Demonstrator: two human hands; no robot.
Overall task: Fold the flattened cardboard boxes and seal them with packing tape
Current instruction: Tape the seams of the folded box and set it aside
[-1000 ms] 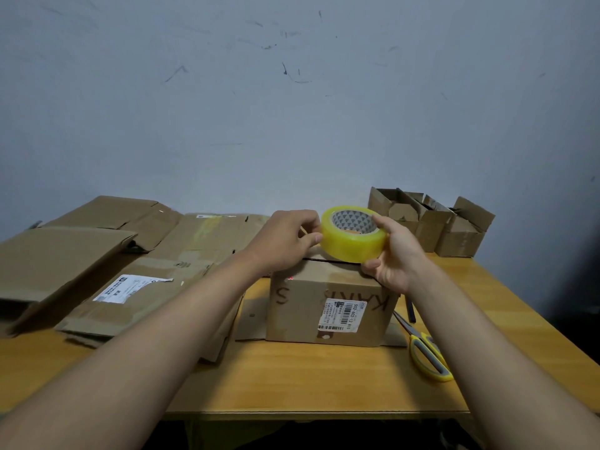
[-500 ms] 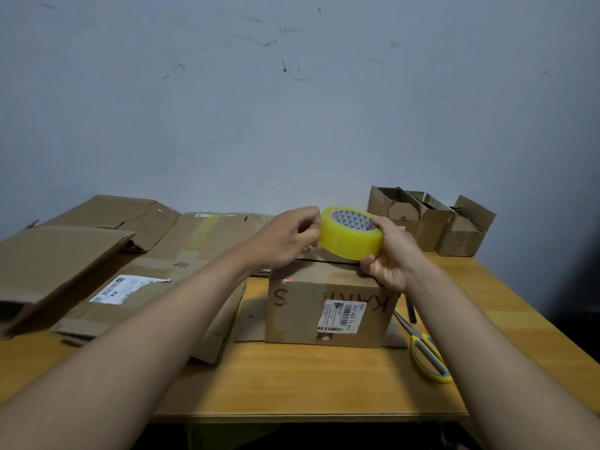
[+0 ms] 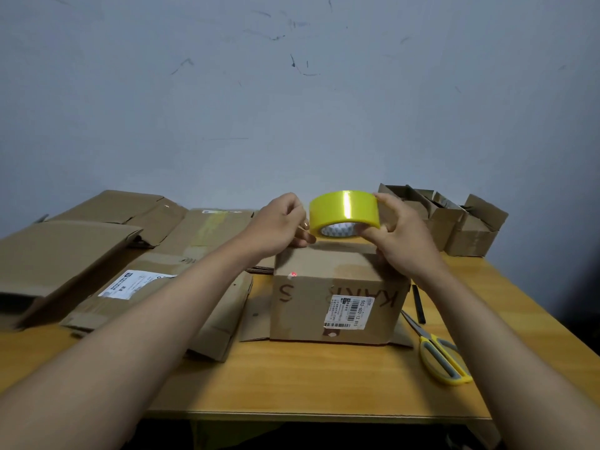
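- Step: sealing, looks like hunting for the tape end.
- Right hand (image 3: 401,237) grip wraps the yellow tape roll (image 3: 344,210), held just above the folded box (image 3: 337,297) mid-tabletop (image 3: 308,381).
- Left hand (image 3: 281,227) fingers curled, pinching at the roll's left edge; a freed tape end can't be made out.
- Next: peel a strip, press it over the top seam.
- Scissors (image 3: 438,355) right of box; flattened boxes (image 3: 107,271) at left.

Scissors (image 3: 441,358) right of box (image 3: 337,306); flattened cardboard (image 3: 136,254) left.
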